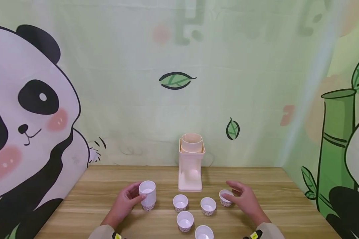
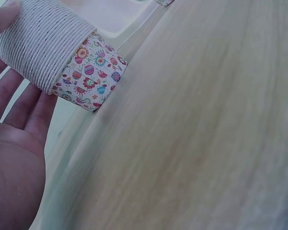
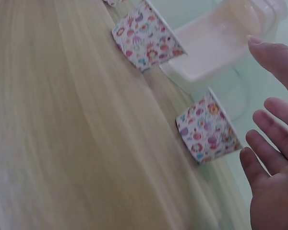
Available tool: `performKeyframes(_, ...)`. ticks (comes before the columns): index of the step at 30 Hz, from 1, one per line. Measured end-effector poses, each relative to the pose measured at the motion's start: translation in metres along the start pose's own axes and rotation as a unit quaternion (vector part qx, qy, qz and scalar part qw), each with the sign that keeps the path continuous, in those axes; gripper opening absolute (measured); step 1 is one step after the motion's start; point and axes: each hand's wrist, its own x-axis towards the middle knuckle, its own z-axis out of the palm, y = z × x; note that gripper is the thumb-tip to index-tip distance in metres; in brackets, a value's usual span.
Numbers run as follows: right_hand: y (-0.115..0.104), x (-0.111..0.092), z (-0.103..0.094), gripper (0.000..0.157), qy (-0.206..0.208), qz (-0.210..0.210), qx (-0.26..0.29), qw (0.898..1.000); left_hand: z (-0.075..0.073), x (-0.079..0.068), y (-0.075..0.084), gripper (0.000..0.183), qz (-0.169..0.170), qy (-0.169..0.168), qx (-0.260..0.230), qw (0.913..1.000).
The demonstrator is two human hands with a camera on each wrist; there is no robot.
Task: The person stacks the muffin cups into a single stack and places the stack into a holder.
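Observation:
A tall stack of white paper cups (image 1: pixel 148 193) stands at the left of the table. My left hand (image 1: pixel 128 200) grips it between thumb and fingers. In the left wrist view the stack (image 2: pixel 45 45) shows many nested rims above a flower-patterned bottom cup (image 2: pixel 92 71). At the right, my right hand (image 1: pixel 244 199) is beside a single small paper cup (image 1: pixel 225 198), thumb and fingers spread around its rim. The right wrist view shows the fingers (image 3: pixel 273 139) loosely extended near that patterned cup (image 3: pixel 209 128); whether they touch it, I cannot tell.
Between the hands stand other single cups, among them a back-left cup (image 1: pixel 180 202), a back-right cup (image 1: pixel 208 206), a middle cup (image 1: pixel 185 221) and a front cup (image 1: pixel 204 232). Behind them a pink holder (image 1: pixel 190 169) stands on the wooden table (image 1: pixel 251 176), near the printed backdrop (image 1: pixel 128 99).

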Motion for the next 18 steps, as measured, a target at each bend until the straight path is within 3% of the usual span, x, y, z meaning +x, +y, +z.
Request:
performKeyframes(11, 0.016, -0.004, -0.003, 0.060, -0.015, 0.052, 0.033, 0.998, 0.001, 0.000, -0.001, 0.054, -0.002, 0.006, 0.006, 1.0000)
performKeyframes(18, 0.019, -0.005, -0.002, 0.061, -0.026, 0.055, 0.044, 0.997, 0.001, 0.000, 0.001, 0.054, -0.009, 0.008, 0.005, 0.9999)
